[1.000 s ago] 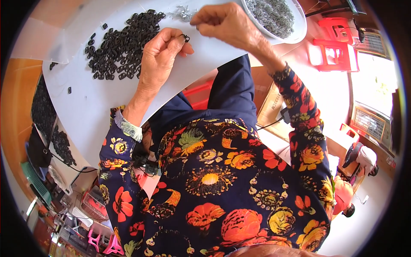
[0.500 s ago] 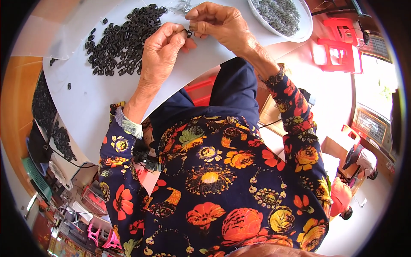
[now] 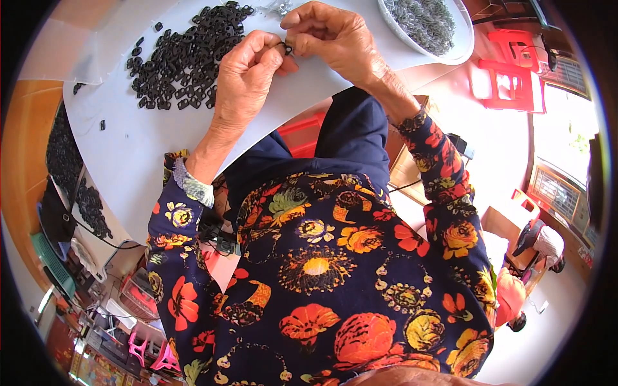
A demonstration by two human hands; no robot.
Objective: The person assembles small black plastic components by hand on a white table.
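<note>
Over the edge of a white table (image 3: 125, 164), my left hand (image 3: 244, 80) is closed, pinching a small black plastic piece (image 3: 288, 49) with a ring-like end between thumb and forefinger. Close against it on the right, my right hand (image 3: 341, 45) has thumb and fingers pressed together beside the piece; whatever they grip is too small to make out. A loose pile of similar black plastic pieces (image 3: 177, 61) spreads left of my left hand. Beyond my hands lie a few thin silvery metal bits (image 3: 278, 9). Thin metal pieces (image 3: 421, 24) fill a white basin (image 3: 465, 50) to the right.
One stray black piece (image 3: 102, 125) lies at the table's left. Further left, a dark heap of black pieces (image 3: 64, 154) shows beside the table. Red plastic stools (image 3: 512, 87) stand at right. Another person (image 3: 512, 289) is at lower right.
Both hands stay together at the black piece with only a slight shift of the fingers. The table and its contents sit a little higher in view, and the basin slightly further right.
</note>
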